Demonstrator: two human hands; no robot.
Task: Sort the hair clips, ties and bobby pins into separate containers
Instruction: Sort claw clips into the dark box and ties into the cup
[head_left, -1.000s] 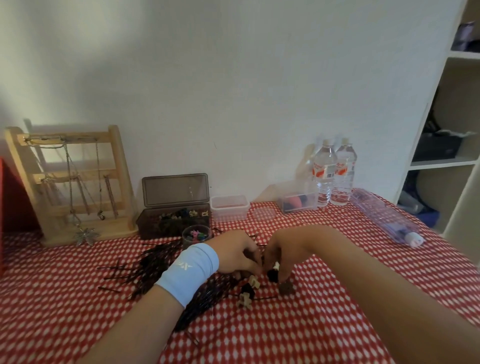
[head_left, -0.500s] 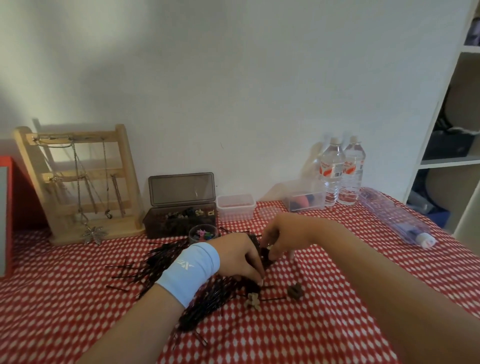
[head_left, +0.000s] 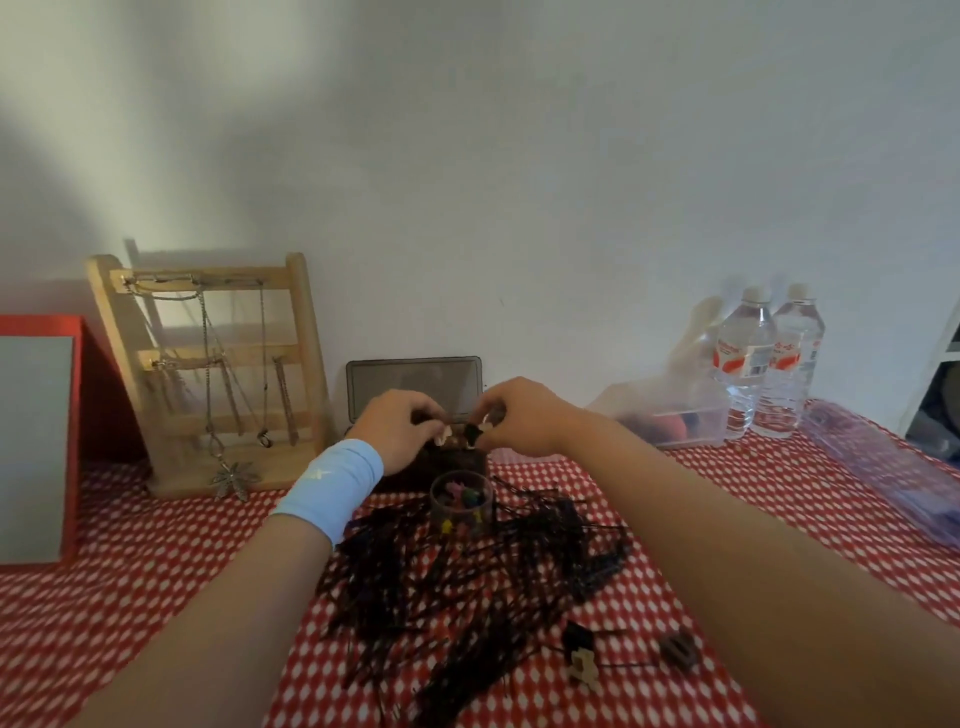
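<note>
Almost no readable text.
The light-blue wristband (head_left: 332, 486) carries a small white mark, perhaps an "X", too blurred to be sure. The two water bottles (head_left: 745, 364) wear red-and-white labels whose print is too small and soft to make out.

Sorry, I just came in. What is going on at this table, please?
A person is sorting hair accessories on a red checked tablecloth. Both hands are over the open dark box at the back: the left hand pinches a small beige clip, and the right hand pinches a small black clip. In front, a pile of black bobby pins lies beside a clear cup of colourful mini clips. A beige claw clip and a brown claw clip lie unsorted nearby.
</note>
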